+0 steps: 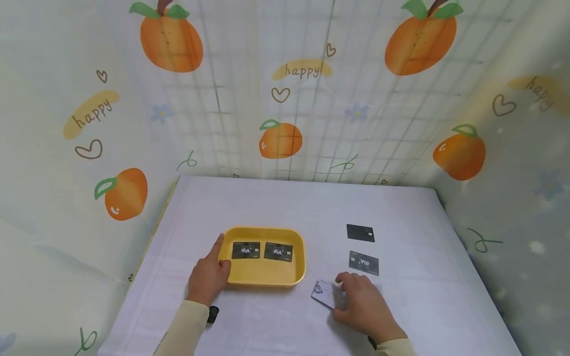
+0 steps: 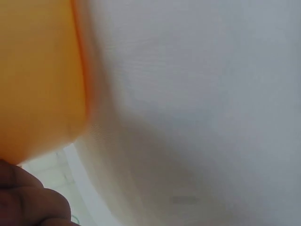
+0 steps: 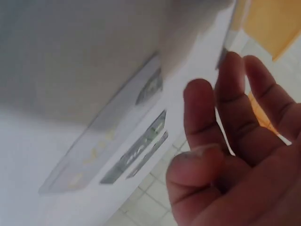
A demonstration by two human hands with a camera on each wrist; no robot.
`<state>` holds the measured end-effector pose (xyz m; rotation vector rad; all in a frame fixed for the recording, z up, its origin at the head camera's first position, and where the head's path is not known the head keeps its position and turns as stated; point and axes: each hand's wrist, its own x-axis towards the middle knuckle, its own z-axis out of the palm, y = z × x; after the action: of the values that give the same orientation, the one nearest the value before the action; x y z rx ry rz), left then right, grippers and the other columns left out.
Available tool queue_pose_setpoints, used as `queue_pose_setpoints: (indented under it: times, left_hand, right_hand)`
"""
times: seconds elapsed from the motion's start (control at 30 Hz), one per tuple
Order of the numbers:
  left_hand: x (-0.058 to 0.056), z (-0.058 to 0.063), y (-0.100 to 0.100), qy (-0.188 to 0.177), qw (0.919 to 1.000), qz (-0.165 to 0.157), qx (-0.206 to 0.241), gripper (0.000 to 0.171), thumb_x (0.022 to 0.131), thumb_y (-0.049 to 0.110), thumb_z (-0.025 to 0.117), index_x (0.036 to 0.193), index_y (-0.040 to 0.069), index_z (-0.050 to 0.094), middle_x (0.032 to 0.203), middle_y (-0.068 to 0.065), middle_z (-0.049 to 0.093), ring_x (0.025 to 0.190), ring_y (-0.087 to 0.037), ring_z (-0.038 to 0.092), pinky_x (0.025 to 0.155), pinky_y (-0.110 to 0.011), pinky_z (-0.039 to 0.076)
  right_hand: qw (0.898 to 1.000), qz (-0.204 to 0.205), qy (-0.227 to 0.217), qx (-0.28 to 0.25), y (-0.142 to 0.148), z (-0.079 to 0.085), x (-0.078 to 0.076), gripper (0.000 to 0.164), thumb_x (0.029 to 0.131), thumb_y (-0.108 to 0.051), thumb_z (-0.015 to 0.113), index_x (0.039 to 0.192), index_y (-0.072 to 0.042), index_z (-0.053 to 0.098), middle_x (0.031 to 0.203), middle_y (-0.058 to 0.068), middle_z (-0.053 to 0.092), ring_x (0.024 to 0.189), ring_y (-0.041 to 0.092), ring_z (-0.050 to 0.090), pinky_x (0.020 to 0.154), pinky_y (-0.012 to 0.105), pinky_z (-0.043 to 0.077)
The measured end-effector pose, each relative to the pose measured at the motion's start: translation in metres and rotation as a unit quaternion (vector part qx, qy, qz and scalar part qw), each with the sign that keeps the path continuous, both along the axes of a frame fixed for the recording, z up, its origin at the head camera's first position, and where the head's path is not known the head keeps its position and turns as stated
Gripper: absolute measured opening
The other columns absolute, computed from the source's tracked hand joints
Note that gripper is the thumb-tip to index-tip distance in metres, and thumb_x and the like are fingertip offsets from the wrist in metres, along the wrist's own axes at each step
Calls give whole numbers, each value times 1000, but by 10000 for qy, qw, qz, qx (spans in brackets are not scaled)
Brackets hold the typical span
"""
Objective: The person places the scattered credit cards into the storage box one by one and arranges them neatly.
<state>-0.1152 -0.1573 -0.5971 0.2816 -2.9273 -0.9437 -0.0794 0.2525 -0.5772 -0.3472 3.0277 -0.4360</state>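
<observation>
My left hand [image 1: 209, 277] grips the left side of a yellow tray [image 1: 267, 284], index finger along the rim and thumb over its edge. In the left wrist view the tray's orange-yellow wall [image 2: 42, 70] shows above bent fingers. Two black Vip cards [image 1: 246, 250] lie side by side in the tray. My right hand [image 1: 362, 304] holds a whitish card [image 1: 324, 292] with a grey picture on it, index finger at its far edge and thumb at its near edge. The palm hides part of it. In the right wrist view, only this card's thin edge appears at the fingertips.
Right of the tray lie a black card [image 1: 360, 233] and a grey Vip card [image 1: 363, 263]. Another pale card [image 3: 103, 132] lies flat near the right hand. A fruit-patterned curtain [image 1: 231, 123] hangs behind and beside the white table [image 1: 262, 202].
</observation>
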Motion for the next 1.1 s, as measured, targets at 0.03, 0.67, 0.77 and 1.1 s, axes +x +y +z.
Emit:
queue_pose_setpoints:
  times: [0.03, 0.67, 0.77, 1.1]
  left_hand:
    - [0, 1, 1, -33, 10000, 1, 50, 77, 98, 22, 59, 169, 34, 29, 53, -1, 47, 45, -20, 45, 47, -34, 38]
    - [29, 0, 45, -129, 9985, -507, 154, 81, 96, 20, 59, 170, 26, 25, 51, 3, 45, 42, -15, 43, 45, -31, 36]
    - [31, 0, 52, -72, 9985, -531, -102, 81, 96, 20, 60, 170, 24, 26, 50, 3, 43, 40, -15, 41, 43, -31, 33]
    - [33, 0, 69, 263, 9973, -568, -382, 81, 95, 21, 64, 168, 20, 30, 48, 5, 39, 39, -14, 36, 38, -31, 29]
  right_hand:
    - [9999, 1, 117, 30, 3, 1, 0, 64, 60, -37, 89, 117, -20, 65, 94, -9, 60, 90, 16, 53, 84, 43, 49]
    - [9886, 809, 1266, 109, 0, 68, -38, 59, 63, -40, 83, 115, -20, 63, 101, -7, 59, 93, 17, 51, 81, 41, 50]
    - [9853, 1250, 1142, 240, -21, 79, -49, 59, 63, -40, 84, 115, -23, 64, 100, -9, 59, 92, 15, 50, 82, 41, 49]
    - [9645, 2576, 157, 556, -99, 86, -72, 51, 66, -39, 91, 107, -25, 64, 94, -13, 55, 85, 12, 50, 81, 34, 50]
